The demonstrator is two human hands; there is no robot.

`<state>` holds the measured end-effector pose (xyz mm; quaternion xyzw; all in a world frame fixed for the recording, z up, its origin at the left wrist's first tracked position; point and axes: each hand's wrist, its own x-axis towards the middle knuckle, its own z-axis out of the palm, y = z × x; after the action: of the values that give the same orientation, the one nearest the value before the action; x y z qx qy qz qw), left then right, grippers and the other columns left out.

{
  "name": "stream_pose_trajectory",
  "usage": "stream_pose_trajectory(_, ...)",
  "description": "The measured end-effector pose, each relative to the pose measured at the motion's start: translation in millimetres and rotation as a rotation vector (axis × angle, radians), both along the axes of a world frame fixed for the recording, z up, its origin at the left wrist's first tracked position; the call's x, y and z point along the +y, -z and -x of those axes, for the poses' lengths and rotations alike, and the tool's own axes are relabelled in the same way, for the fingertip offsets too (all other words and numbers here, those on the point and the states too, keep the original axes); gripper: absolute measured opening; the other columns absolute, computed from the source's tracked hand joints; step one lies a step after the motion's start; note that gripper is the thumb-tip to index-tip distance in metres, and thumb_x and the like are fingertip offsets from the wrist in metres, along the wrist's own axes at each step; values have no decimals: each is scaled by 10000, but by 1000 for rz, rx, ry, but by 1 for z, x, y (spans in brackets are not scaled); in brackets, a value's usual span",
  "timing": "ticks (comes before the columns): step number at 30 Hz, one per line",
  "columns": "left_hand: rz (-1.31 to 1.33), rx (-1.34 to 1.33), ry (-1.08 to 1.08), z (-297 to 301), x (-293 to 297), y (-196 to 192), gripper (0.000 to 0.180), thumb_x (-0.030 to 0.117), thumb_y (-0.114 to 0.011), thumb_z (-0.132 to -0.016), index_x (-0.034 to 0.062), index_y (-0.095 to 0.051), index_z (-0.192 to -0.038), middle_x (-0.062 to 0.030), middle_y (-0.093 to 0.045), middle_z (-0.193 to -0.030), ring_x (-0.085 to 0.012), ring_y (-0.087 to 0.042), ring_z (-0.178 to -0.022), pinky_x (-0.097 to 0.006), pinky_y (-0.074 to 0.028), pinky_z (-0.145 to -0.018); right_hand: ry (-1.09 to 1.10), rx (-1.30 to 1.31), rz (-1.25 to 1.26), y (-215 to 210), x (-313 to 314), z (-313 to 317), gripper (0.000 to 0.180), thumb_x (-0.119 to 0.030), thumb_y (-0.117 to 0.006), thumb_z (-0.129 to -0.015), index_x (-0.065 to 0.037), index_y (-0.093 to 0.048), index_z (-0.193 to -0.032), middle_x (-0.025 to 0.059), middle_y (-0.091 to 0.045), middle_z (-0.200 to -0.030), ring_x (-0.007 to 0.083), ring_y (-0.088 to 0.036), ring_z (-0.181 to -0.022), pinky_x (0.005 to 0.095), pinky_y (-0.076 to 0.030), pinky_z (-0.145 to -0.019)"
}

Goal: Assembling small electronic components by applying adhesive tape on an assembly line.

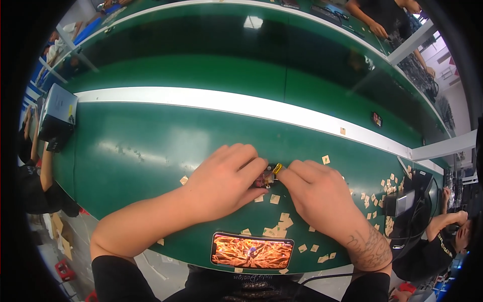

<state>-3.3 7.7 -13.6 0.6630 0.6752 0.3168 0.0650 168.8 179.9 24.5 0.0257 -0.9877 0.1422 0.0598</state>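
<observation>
My left hand [225, 175] is closed round a small dark electronic part [265, 179] with reddish and metallic bits, its thumb and forefinger on either side. A short shiny yellow strip [277, 168] stands at the part's right edge. Against that strip press the pinched fingertips of my right hand [318, 189]; whether the strip is attached to the part cannot be made out. Small beige square stickers [274, 199] lie scattered under and around both hands. Much of the part is hidden by my left fingers.
A phone [252, 250] showing a bright orange picture lies at the near table edge. A grey-black box [59, 117] stands far left. At right are a dark device with cables [412, 206] and more stickers. A white rail [201, 103] crosses behind; other people work around.
</observation>
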Motion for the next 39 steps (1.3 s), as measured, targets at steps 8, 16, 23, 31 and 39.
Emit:
stream_pose_trajectory(8,3,6,15,0,1,-2,414,176,-857,-823,43,-638,-1148,-112,-587,-1063,-333,-621,-1002,-445,-509,-860,5,41,7,-6,-5,2,210,-38,-713,-811,-53,-669,-1016,70,-607,-897,287,-666,-831,413,-560,-699)
stream_pose_trajectory(16,35,-42,-21,0,-1,2,410,179,-858,-831,38,-637,-1147,-112,-585,-1068,-339,-612,-1005,-445,-505,-870,115,100,395,23,5,5,142,46,-689,-913,-22,-691,-1038,93,-650,-933,298,-677,-786,385,-558,-657)
stream_pose_trajectory(23,91,-75,-22,7,-2,-1,524,215,-896,-829,56,-653,-1265,-115,-622,-1163,-343,-616,-1109,-441,-530,-946,37,-91,653,9,30,7,209,44,-633,-965,-23,-706,-1149,151,-641,-982,340,-674,-852,402,-533,-721)
stream_pose_trajectory(31,69,-115,93,19,-1,4,540,191,-872,-855,62,-623,-1316,-106,-626,-1186,-343,-606,-1130,-439,-528,-963,-7,-316,512,-6,37,1,75,-91,-739,-936,-56,-700,-989,81,-634,-871,278,-645,-685,391,-500,-611)
stream_pose_trajectory(39,51,-142,34,14,-4,-4,527,191,-889,-839,52,-672,-1298,-125,-625,-1222,-350,-616,-1112,-439,-527,-967,-73,-203,370,7,32,4,209,-203,-845,-872,-92,-696,-968,56,-623,-857,281,-633,-637,392,-487,-572)
